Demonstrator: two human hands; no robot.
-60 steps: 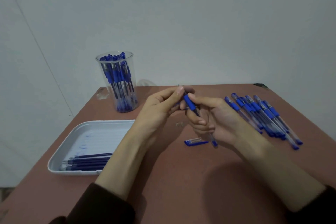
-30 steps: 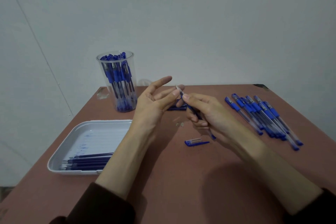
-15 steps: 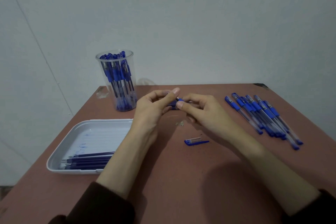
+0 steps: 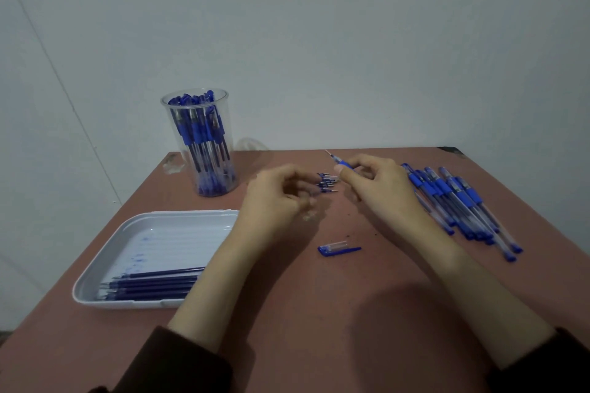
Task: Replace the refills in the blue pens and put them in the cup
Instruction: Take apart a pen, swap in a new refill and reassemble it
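My right hand (image 4: 380, 188) grips a blue pen (image 4: 338, 162) with its bare tip pointing up and to the left. My left hand (image 4: 274, 198) hovers beside it with curled fingers and holds nothing that I can see. Between the hands lies a small pile of old refills (image 4: 326, 182) on the table. A loose pen cap (image 4: 338, 248) lies in front of the hands. The clear cup (image 4: 201, 143) at the back left stands full of blue pens. Several new refills (image 4: 153, 284) lie in the white tray (image 4: 166, 217).
Several capped blue pens (image 4: 456, 201) lie in a row at the right of the brown table (image 4: 319, 313). The tray sits near the table's left edge. A white wall stands close behind the table.
The hands have drawn apart. My left hand has let go of the pen and lowered. My right hand has raised the pen so that its tip points up and left.
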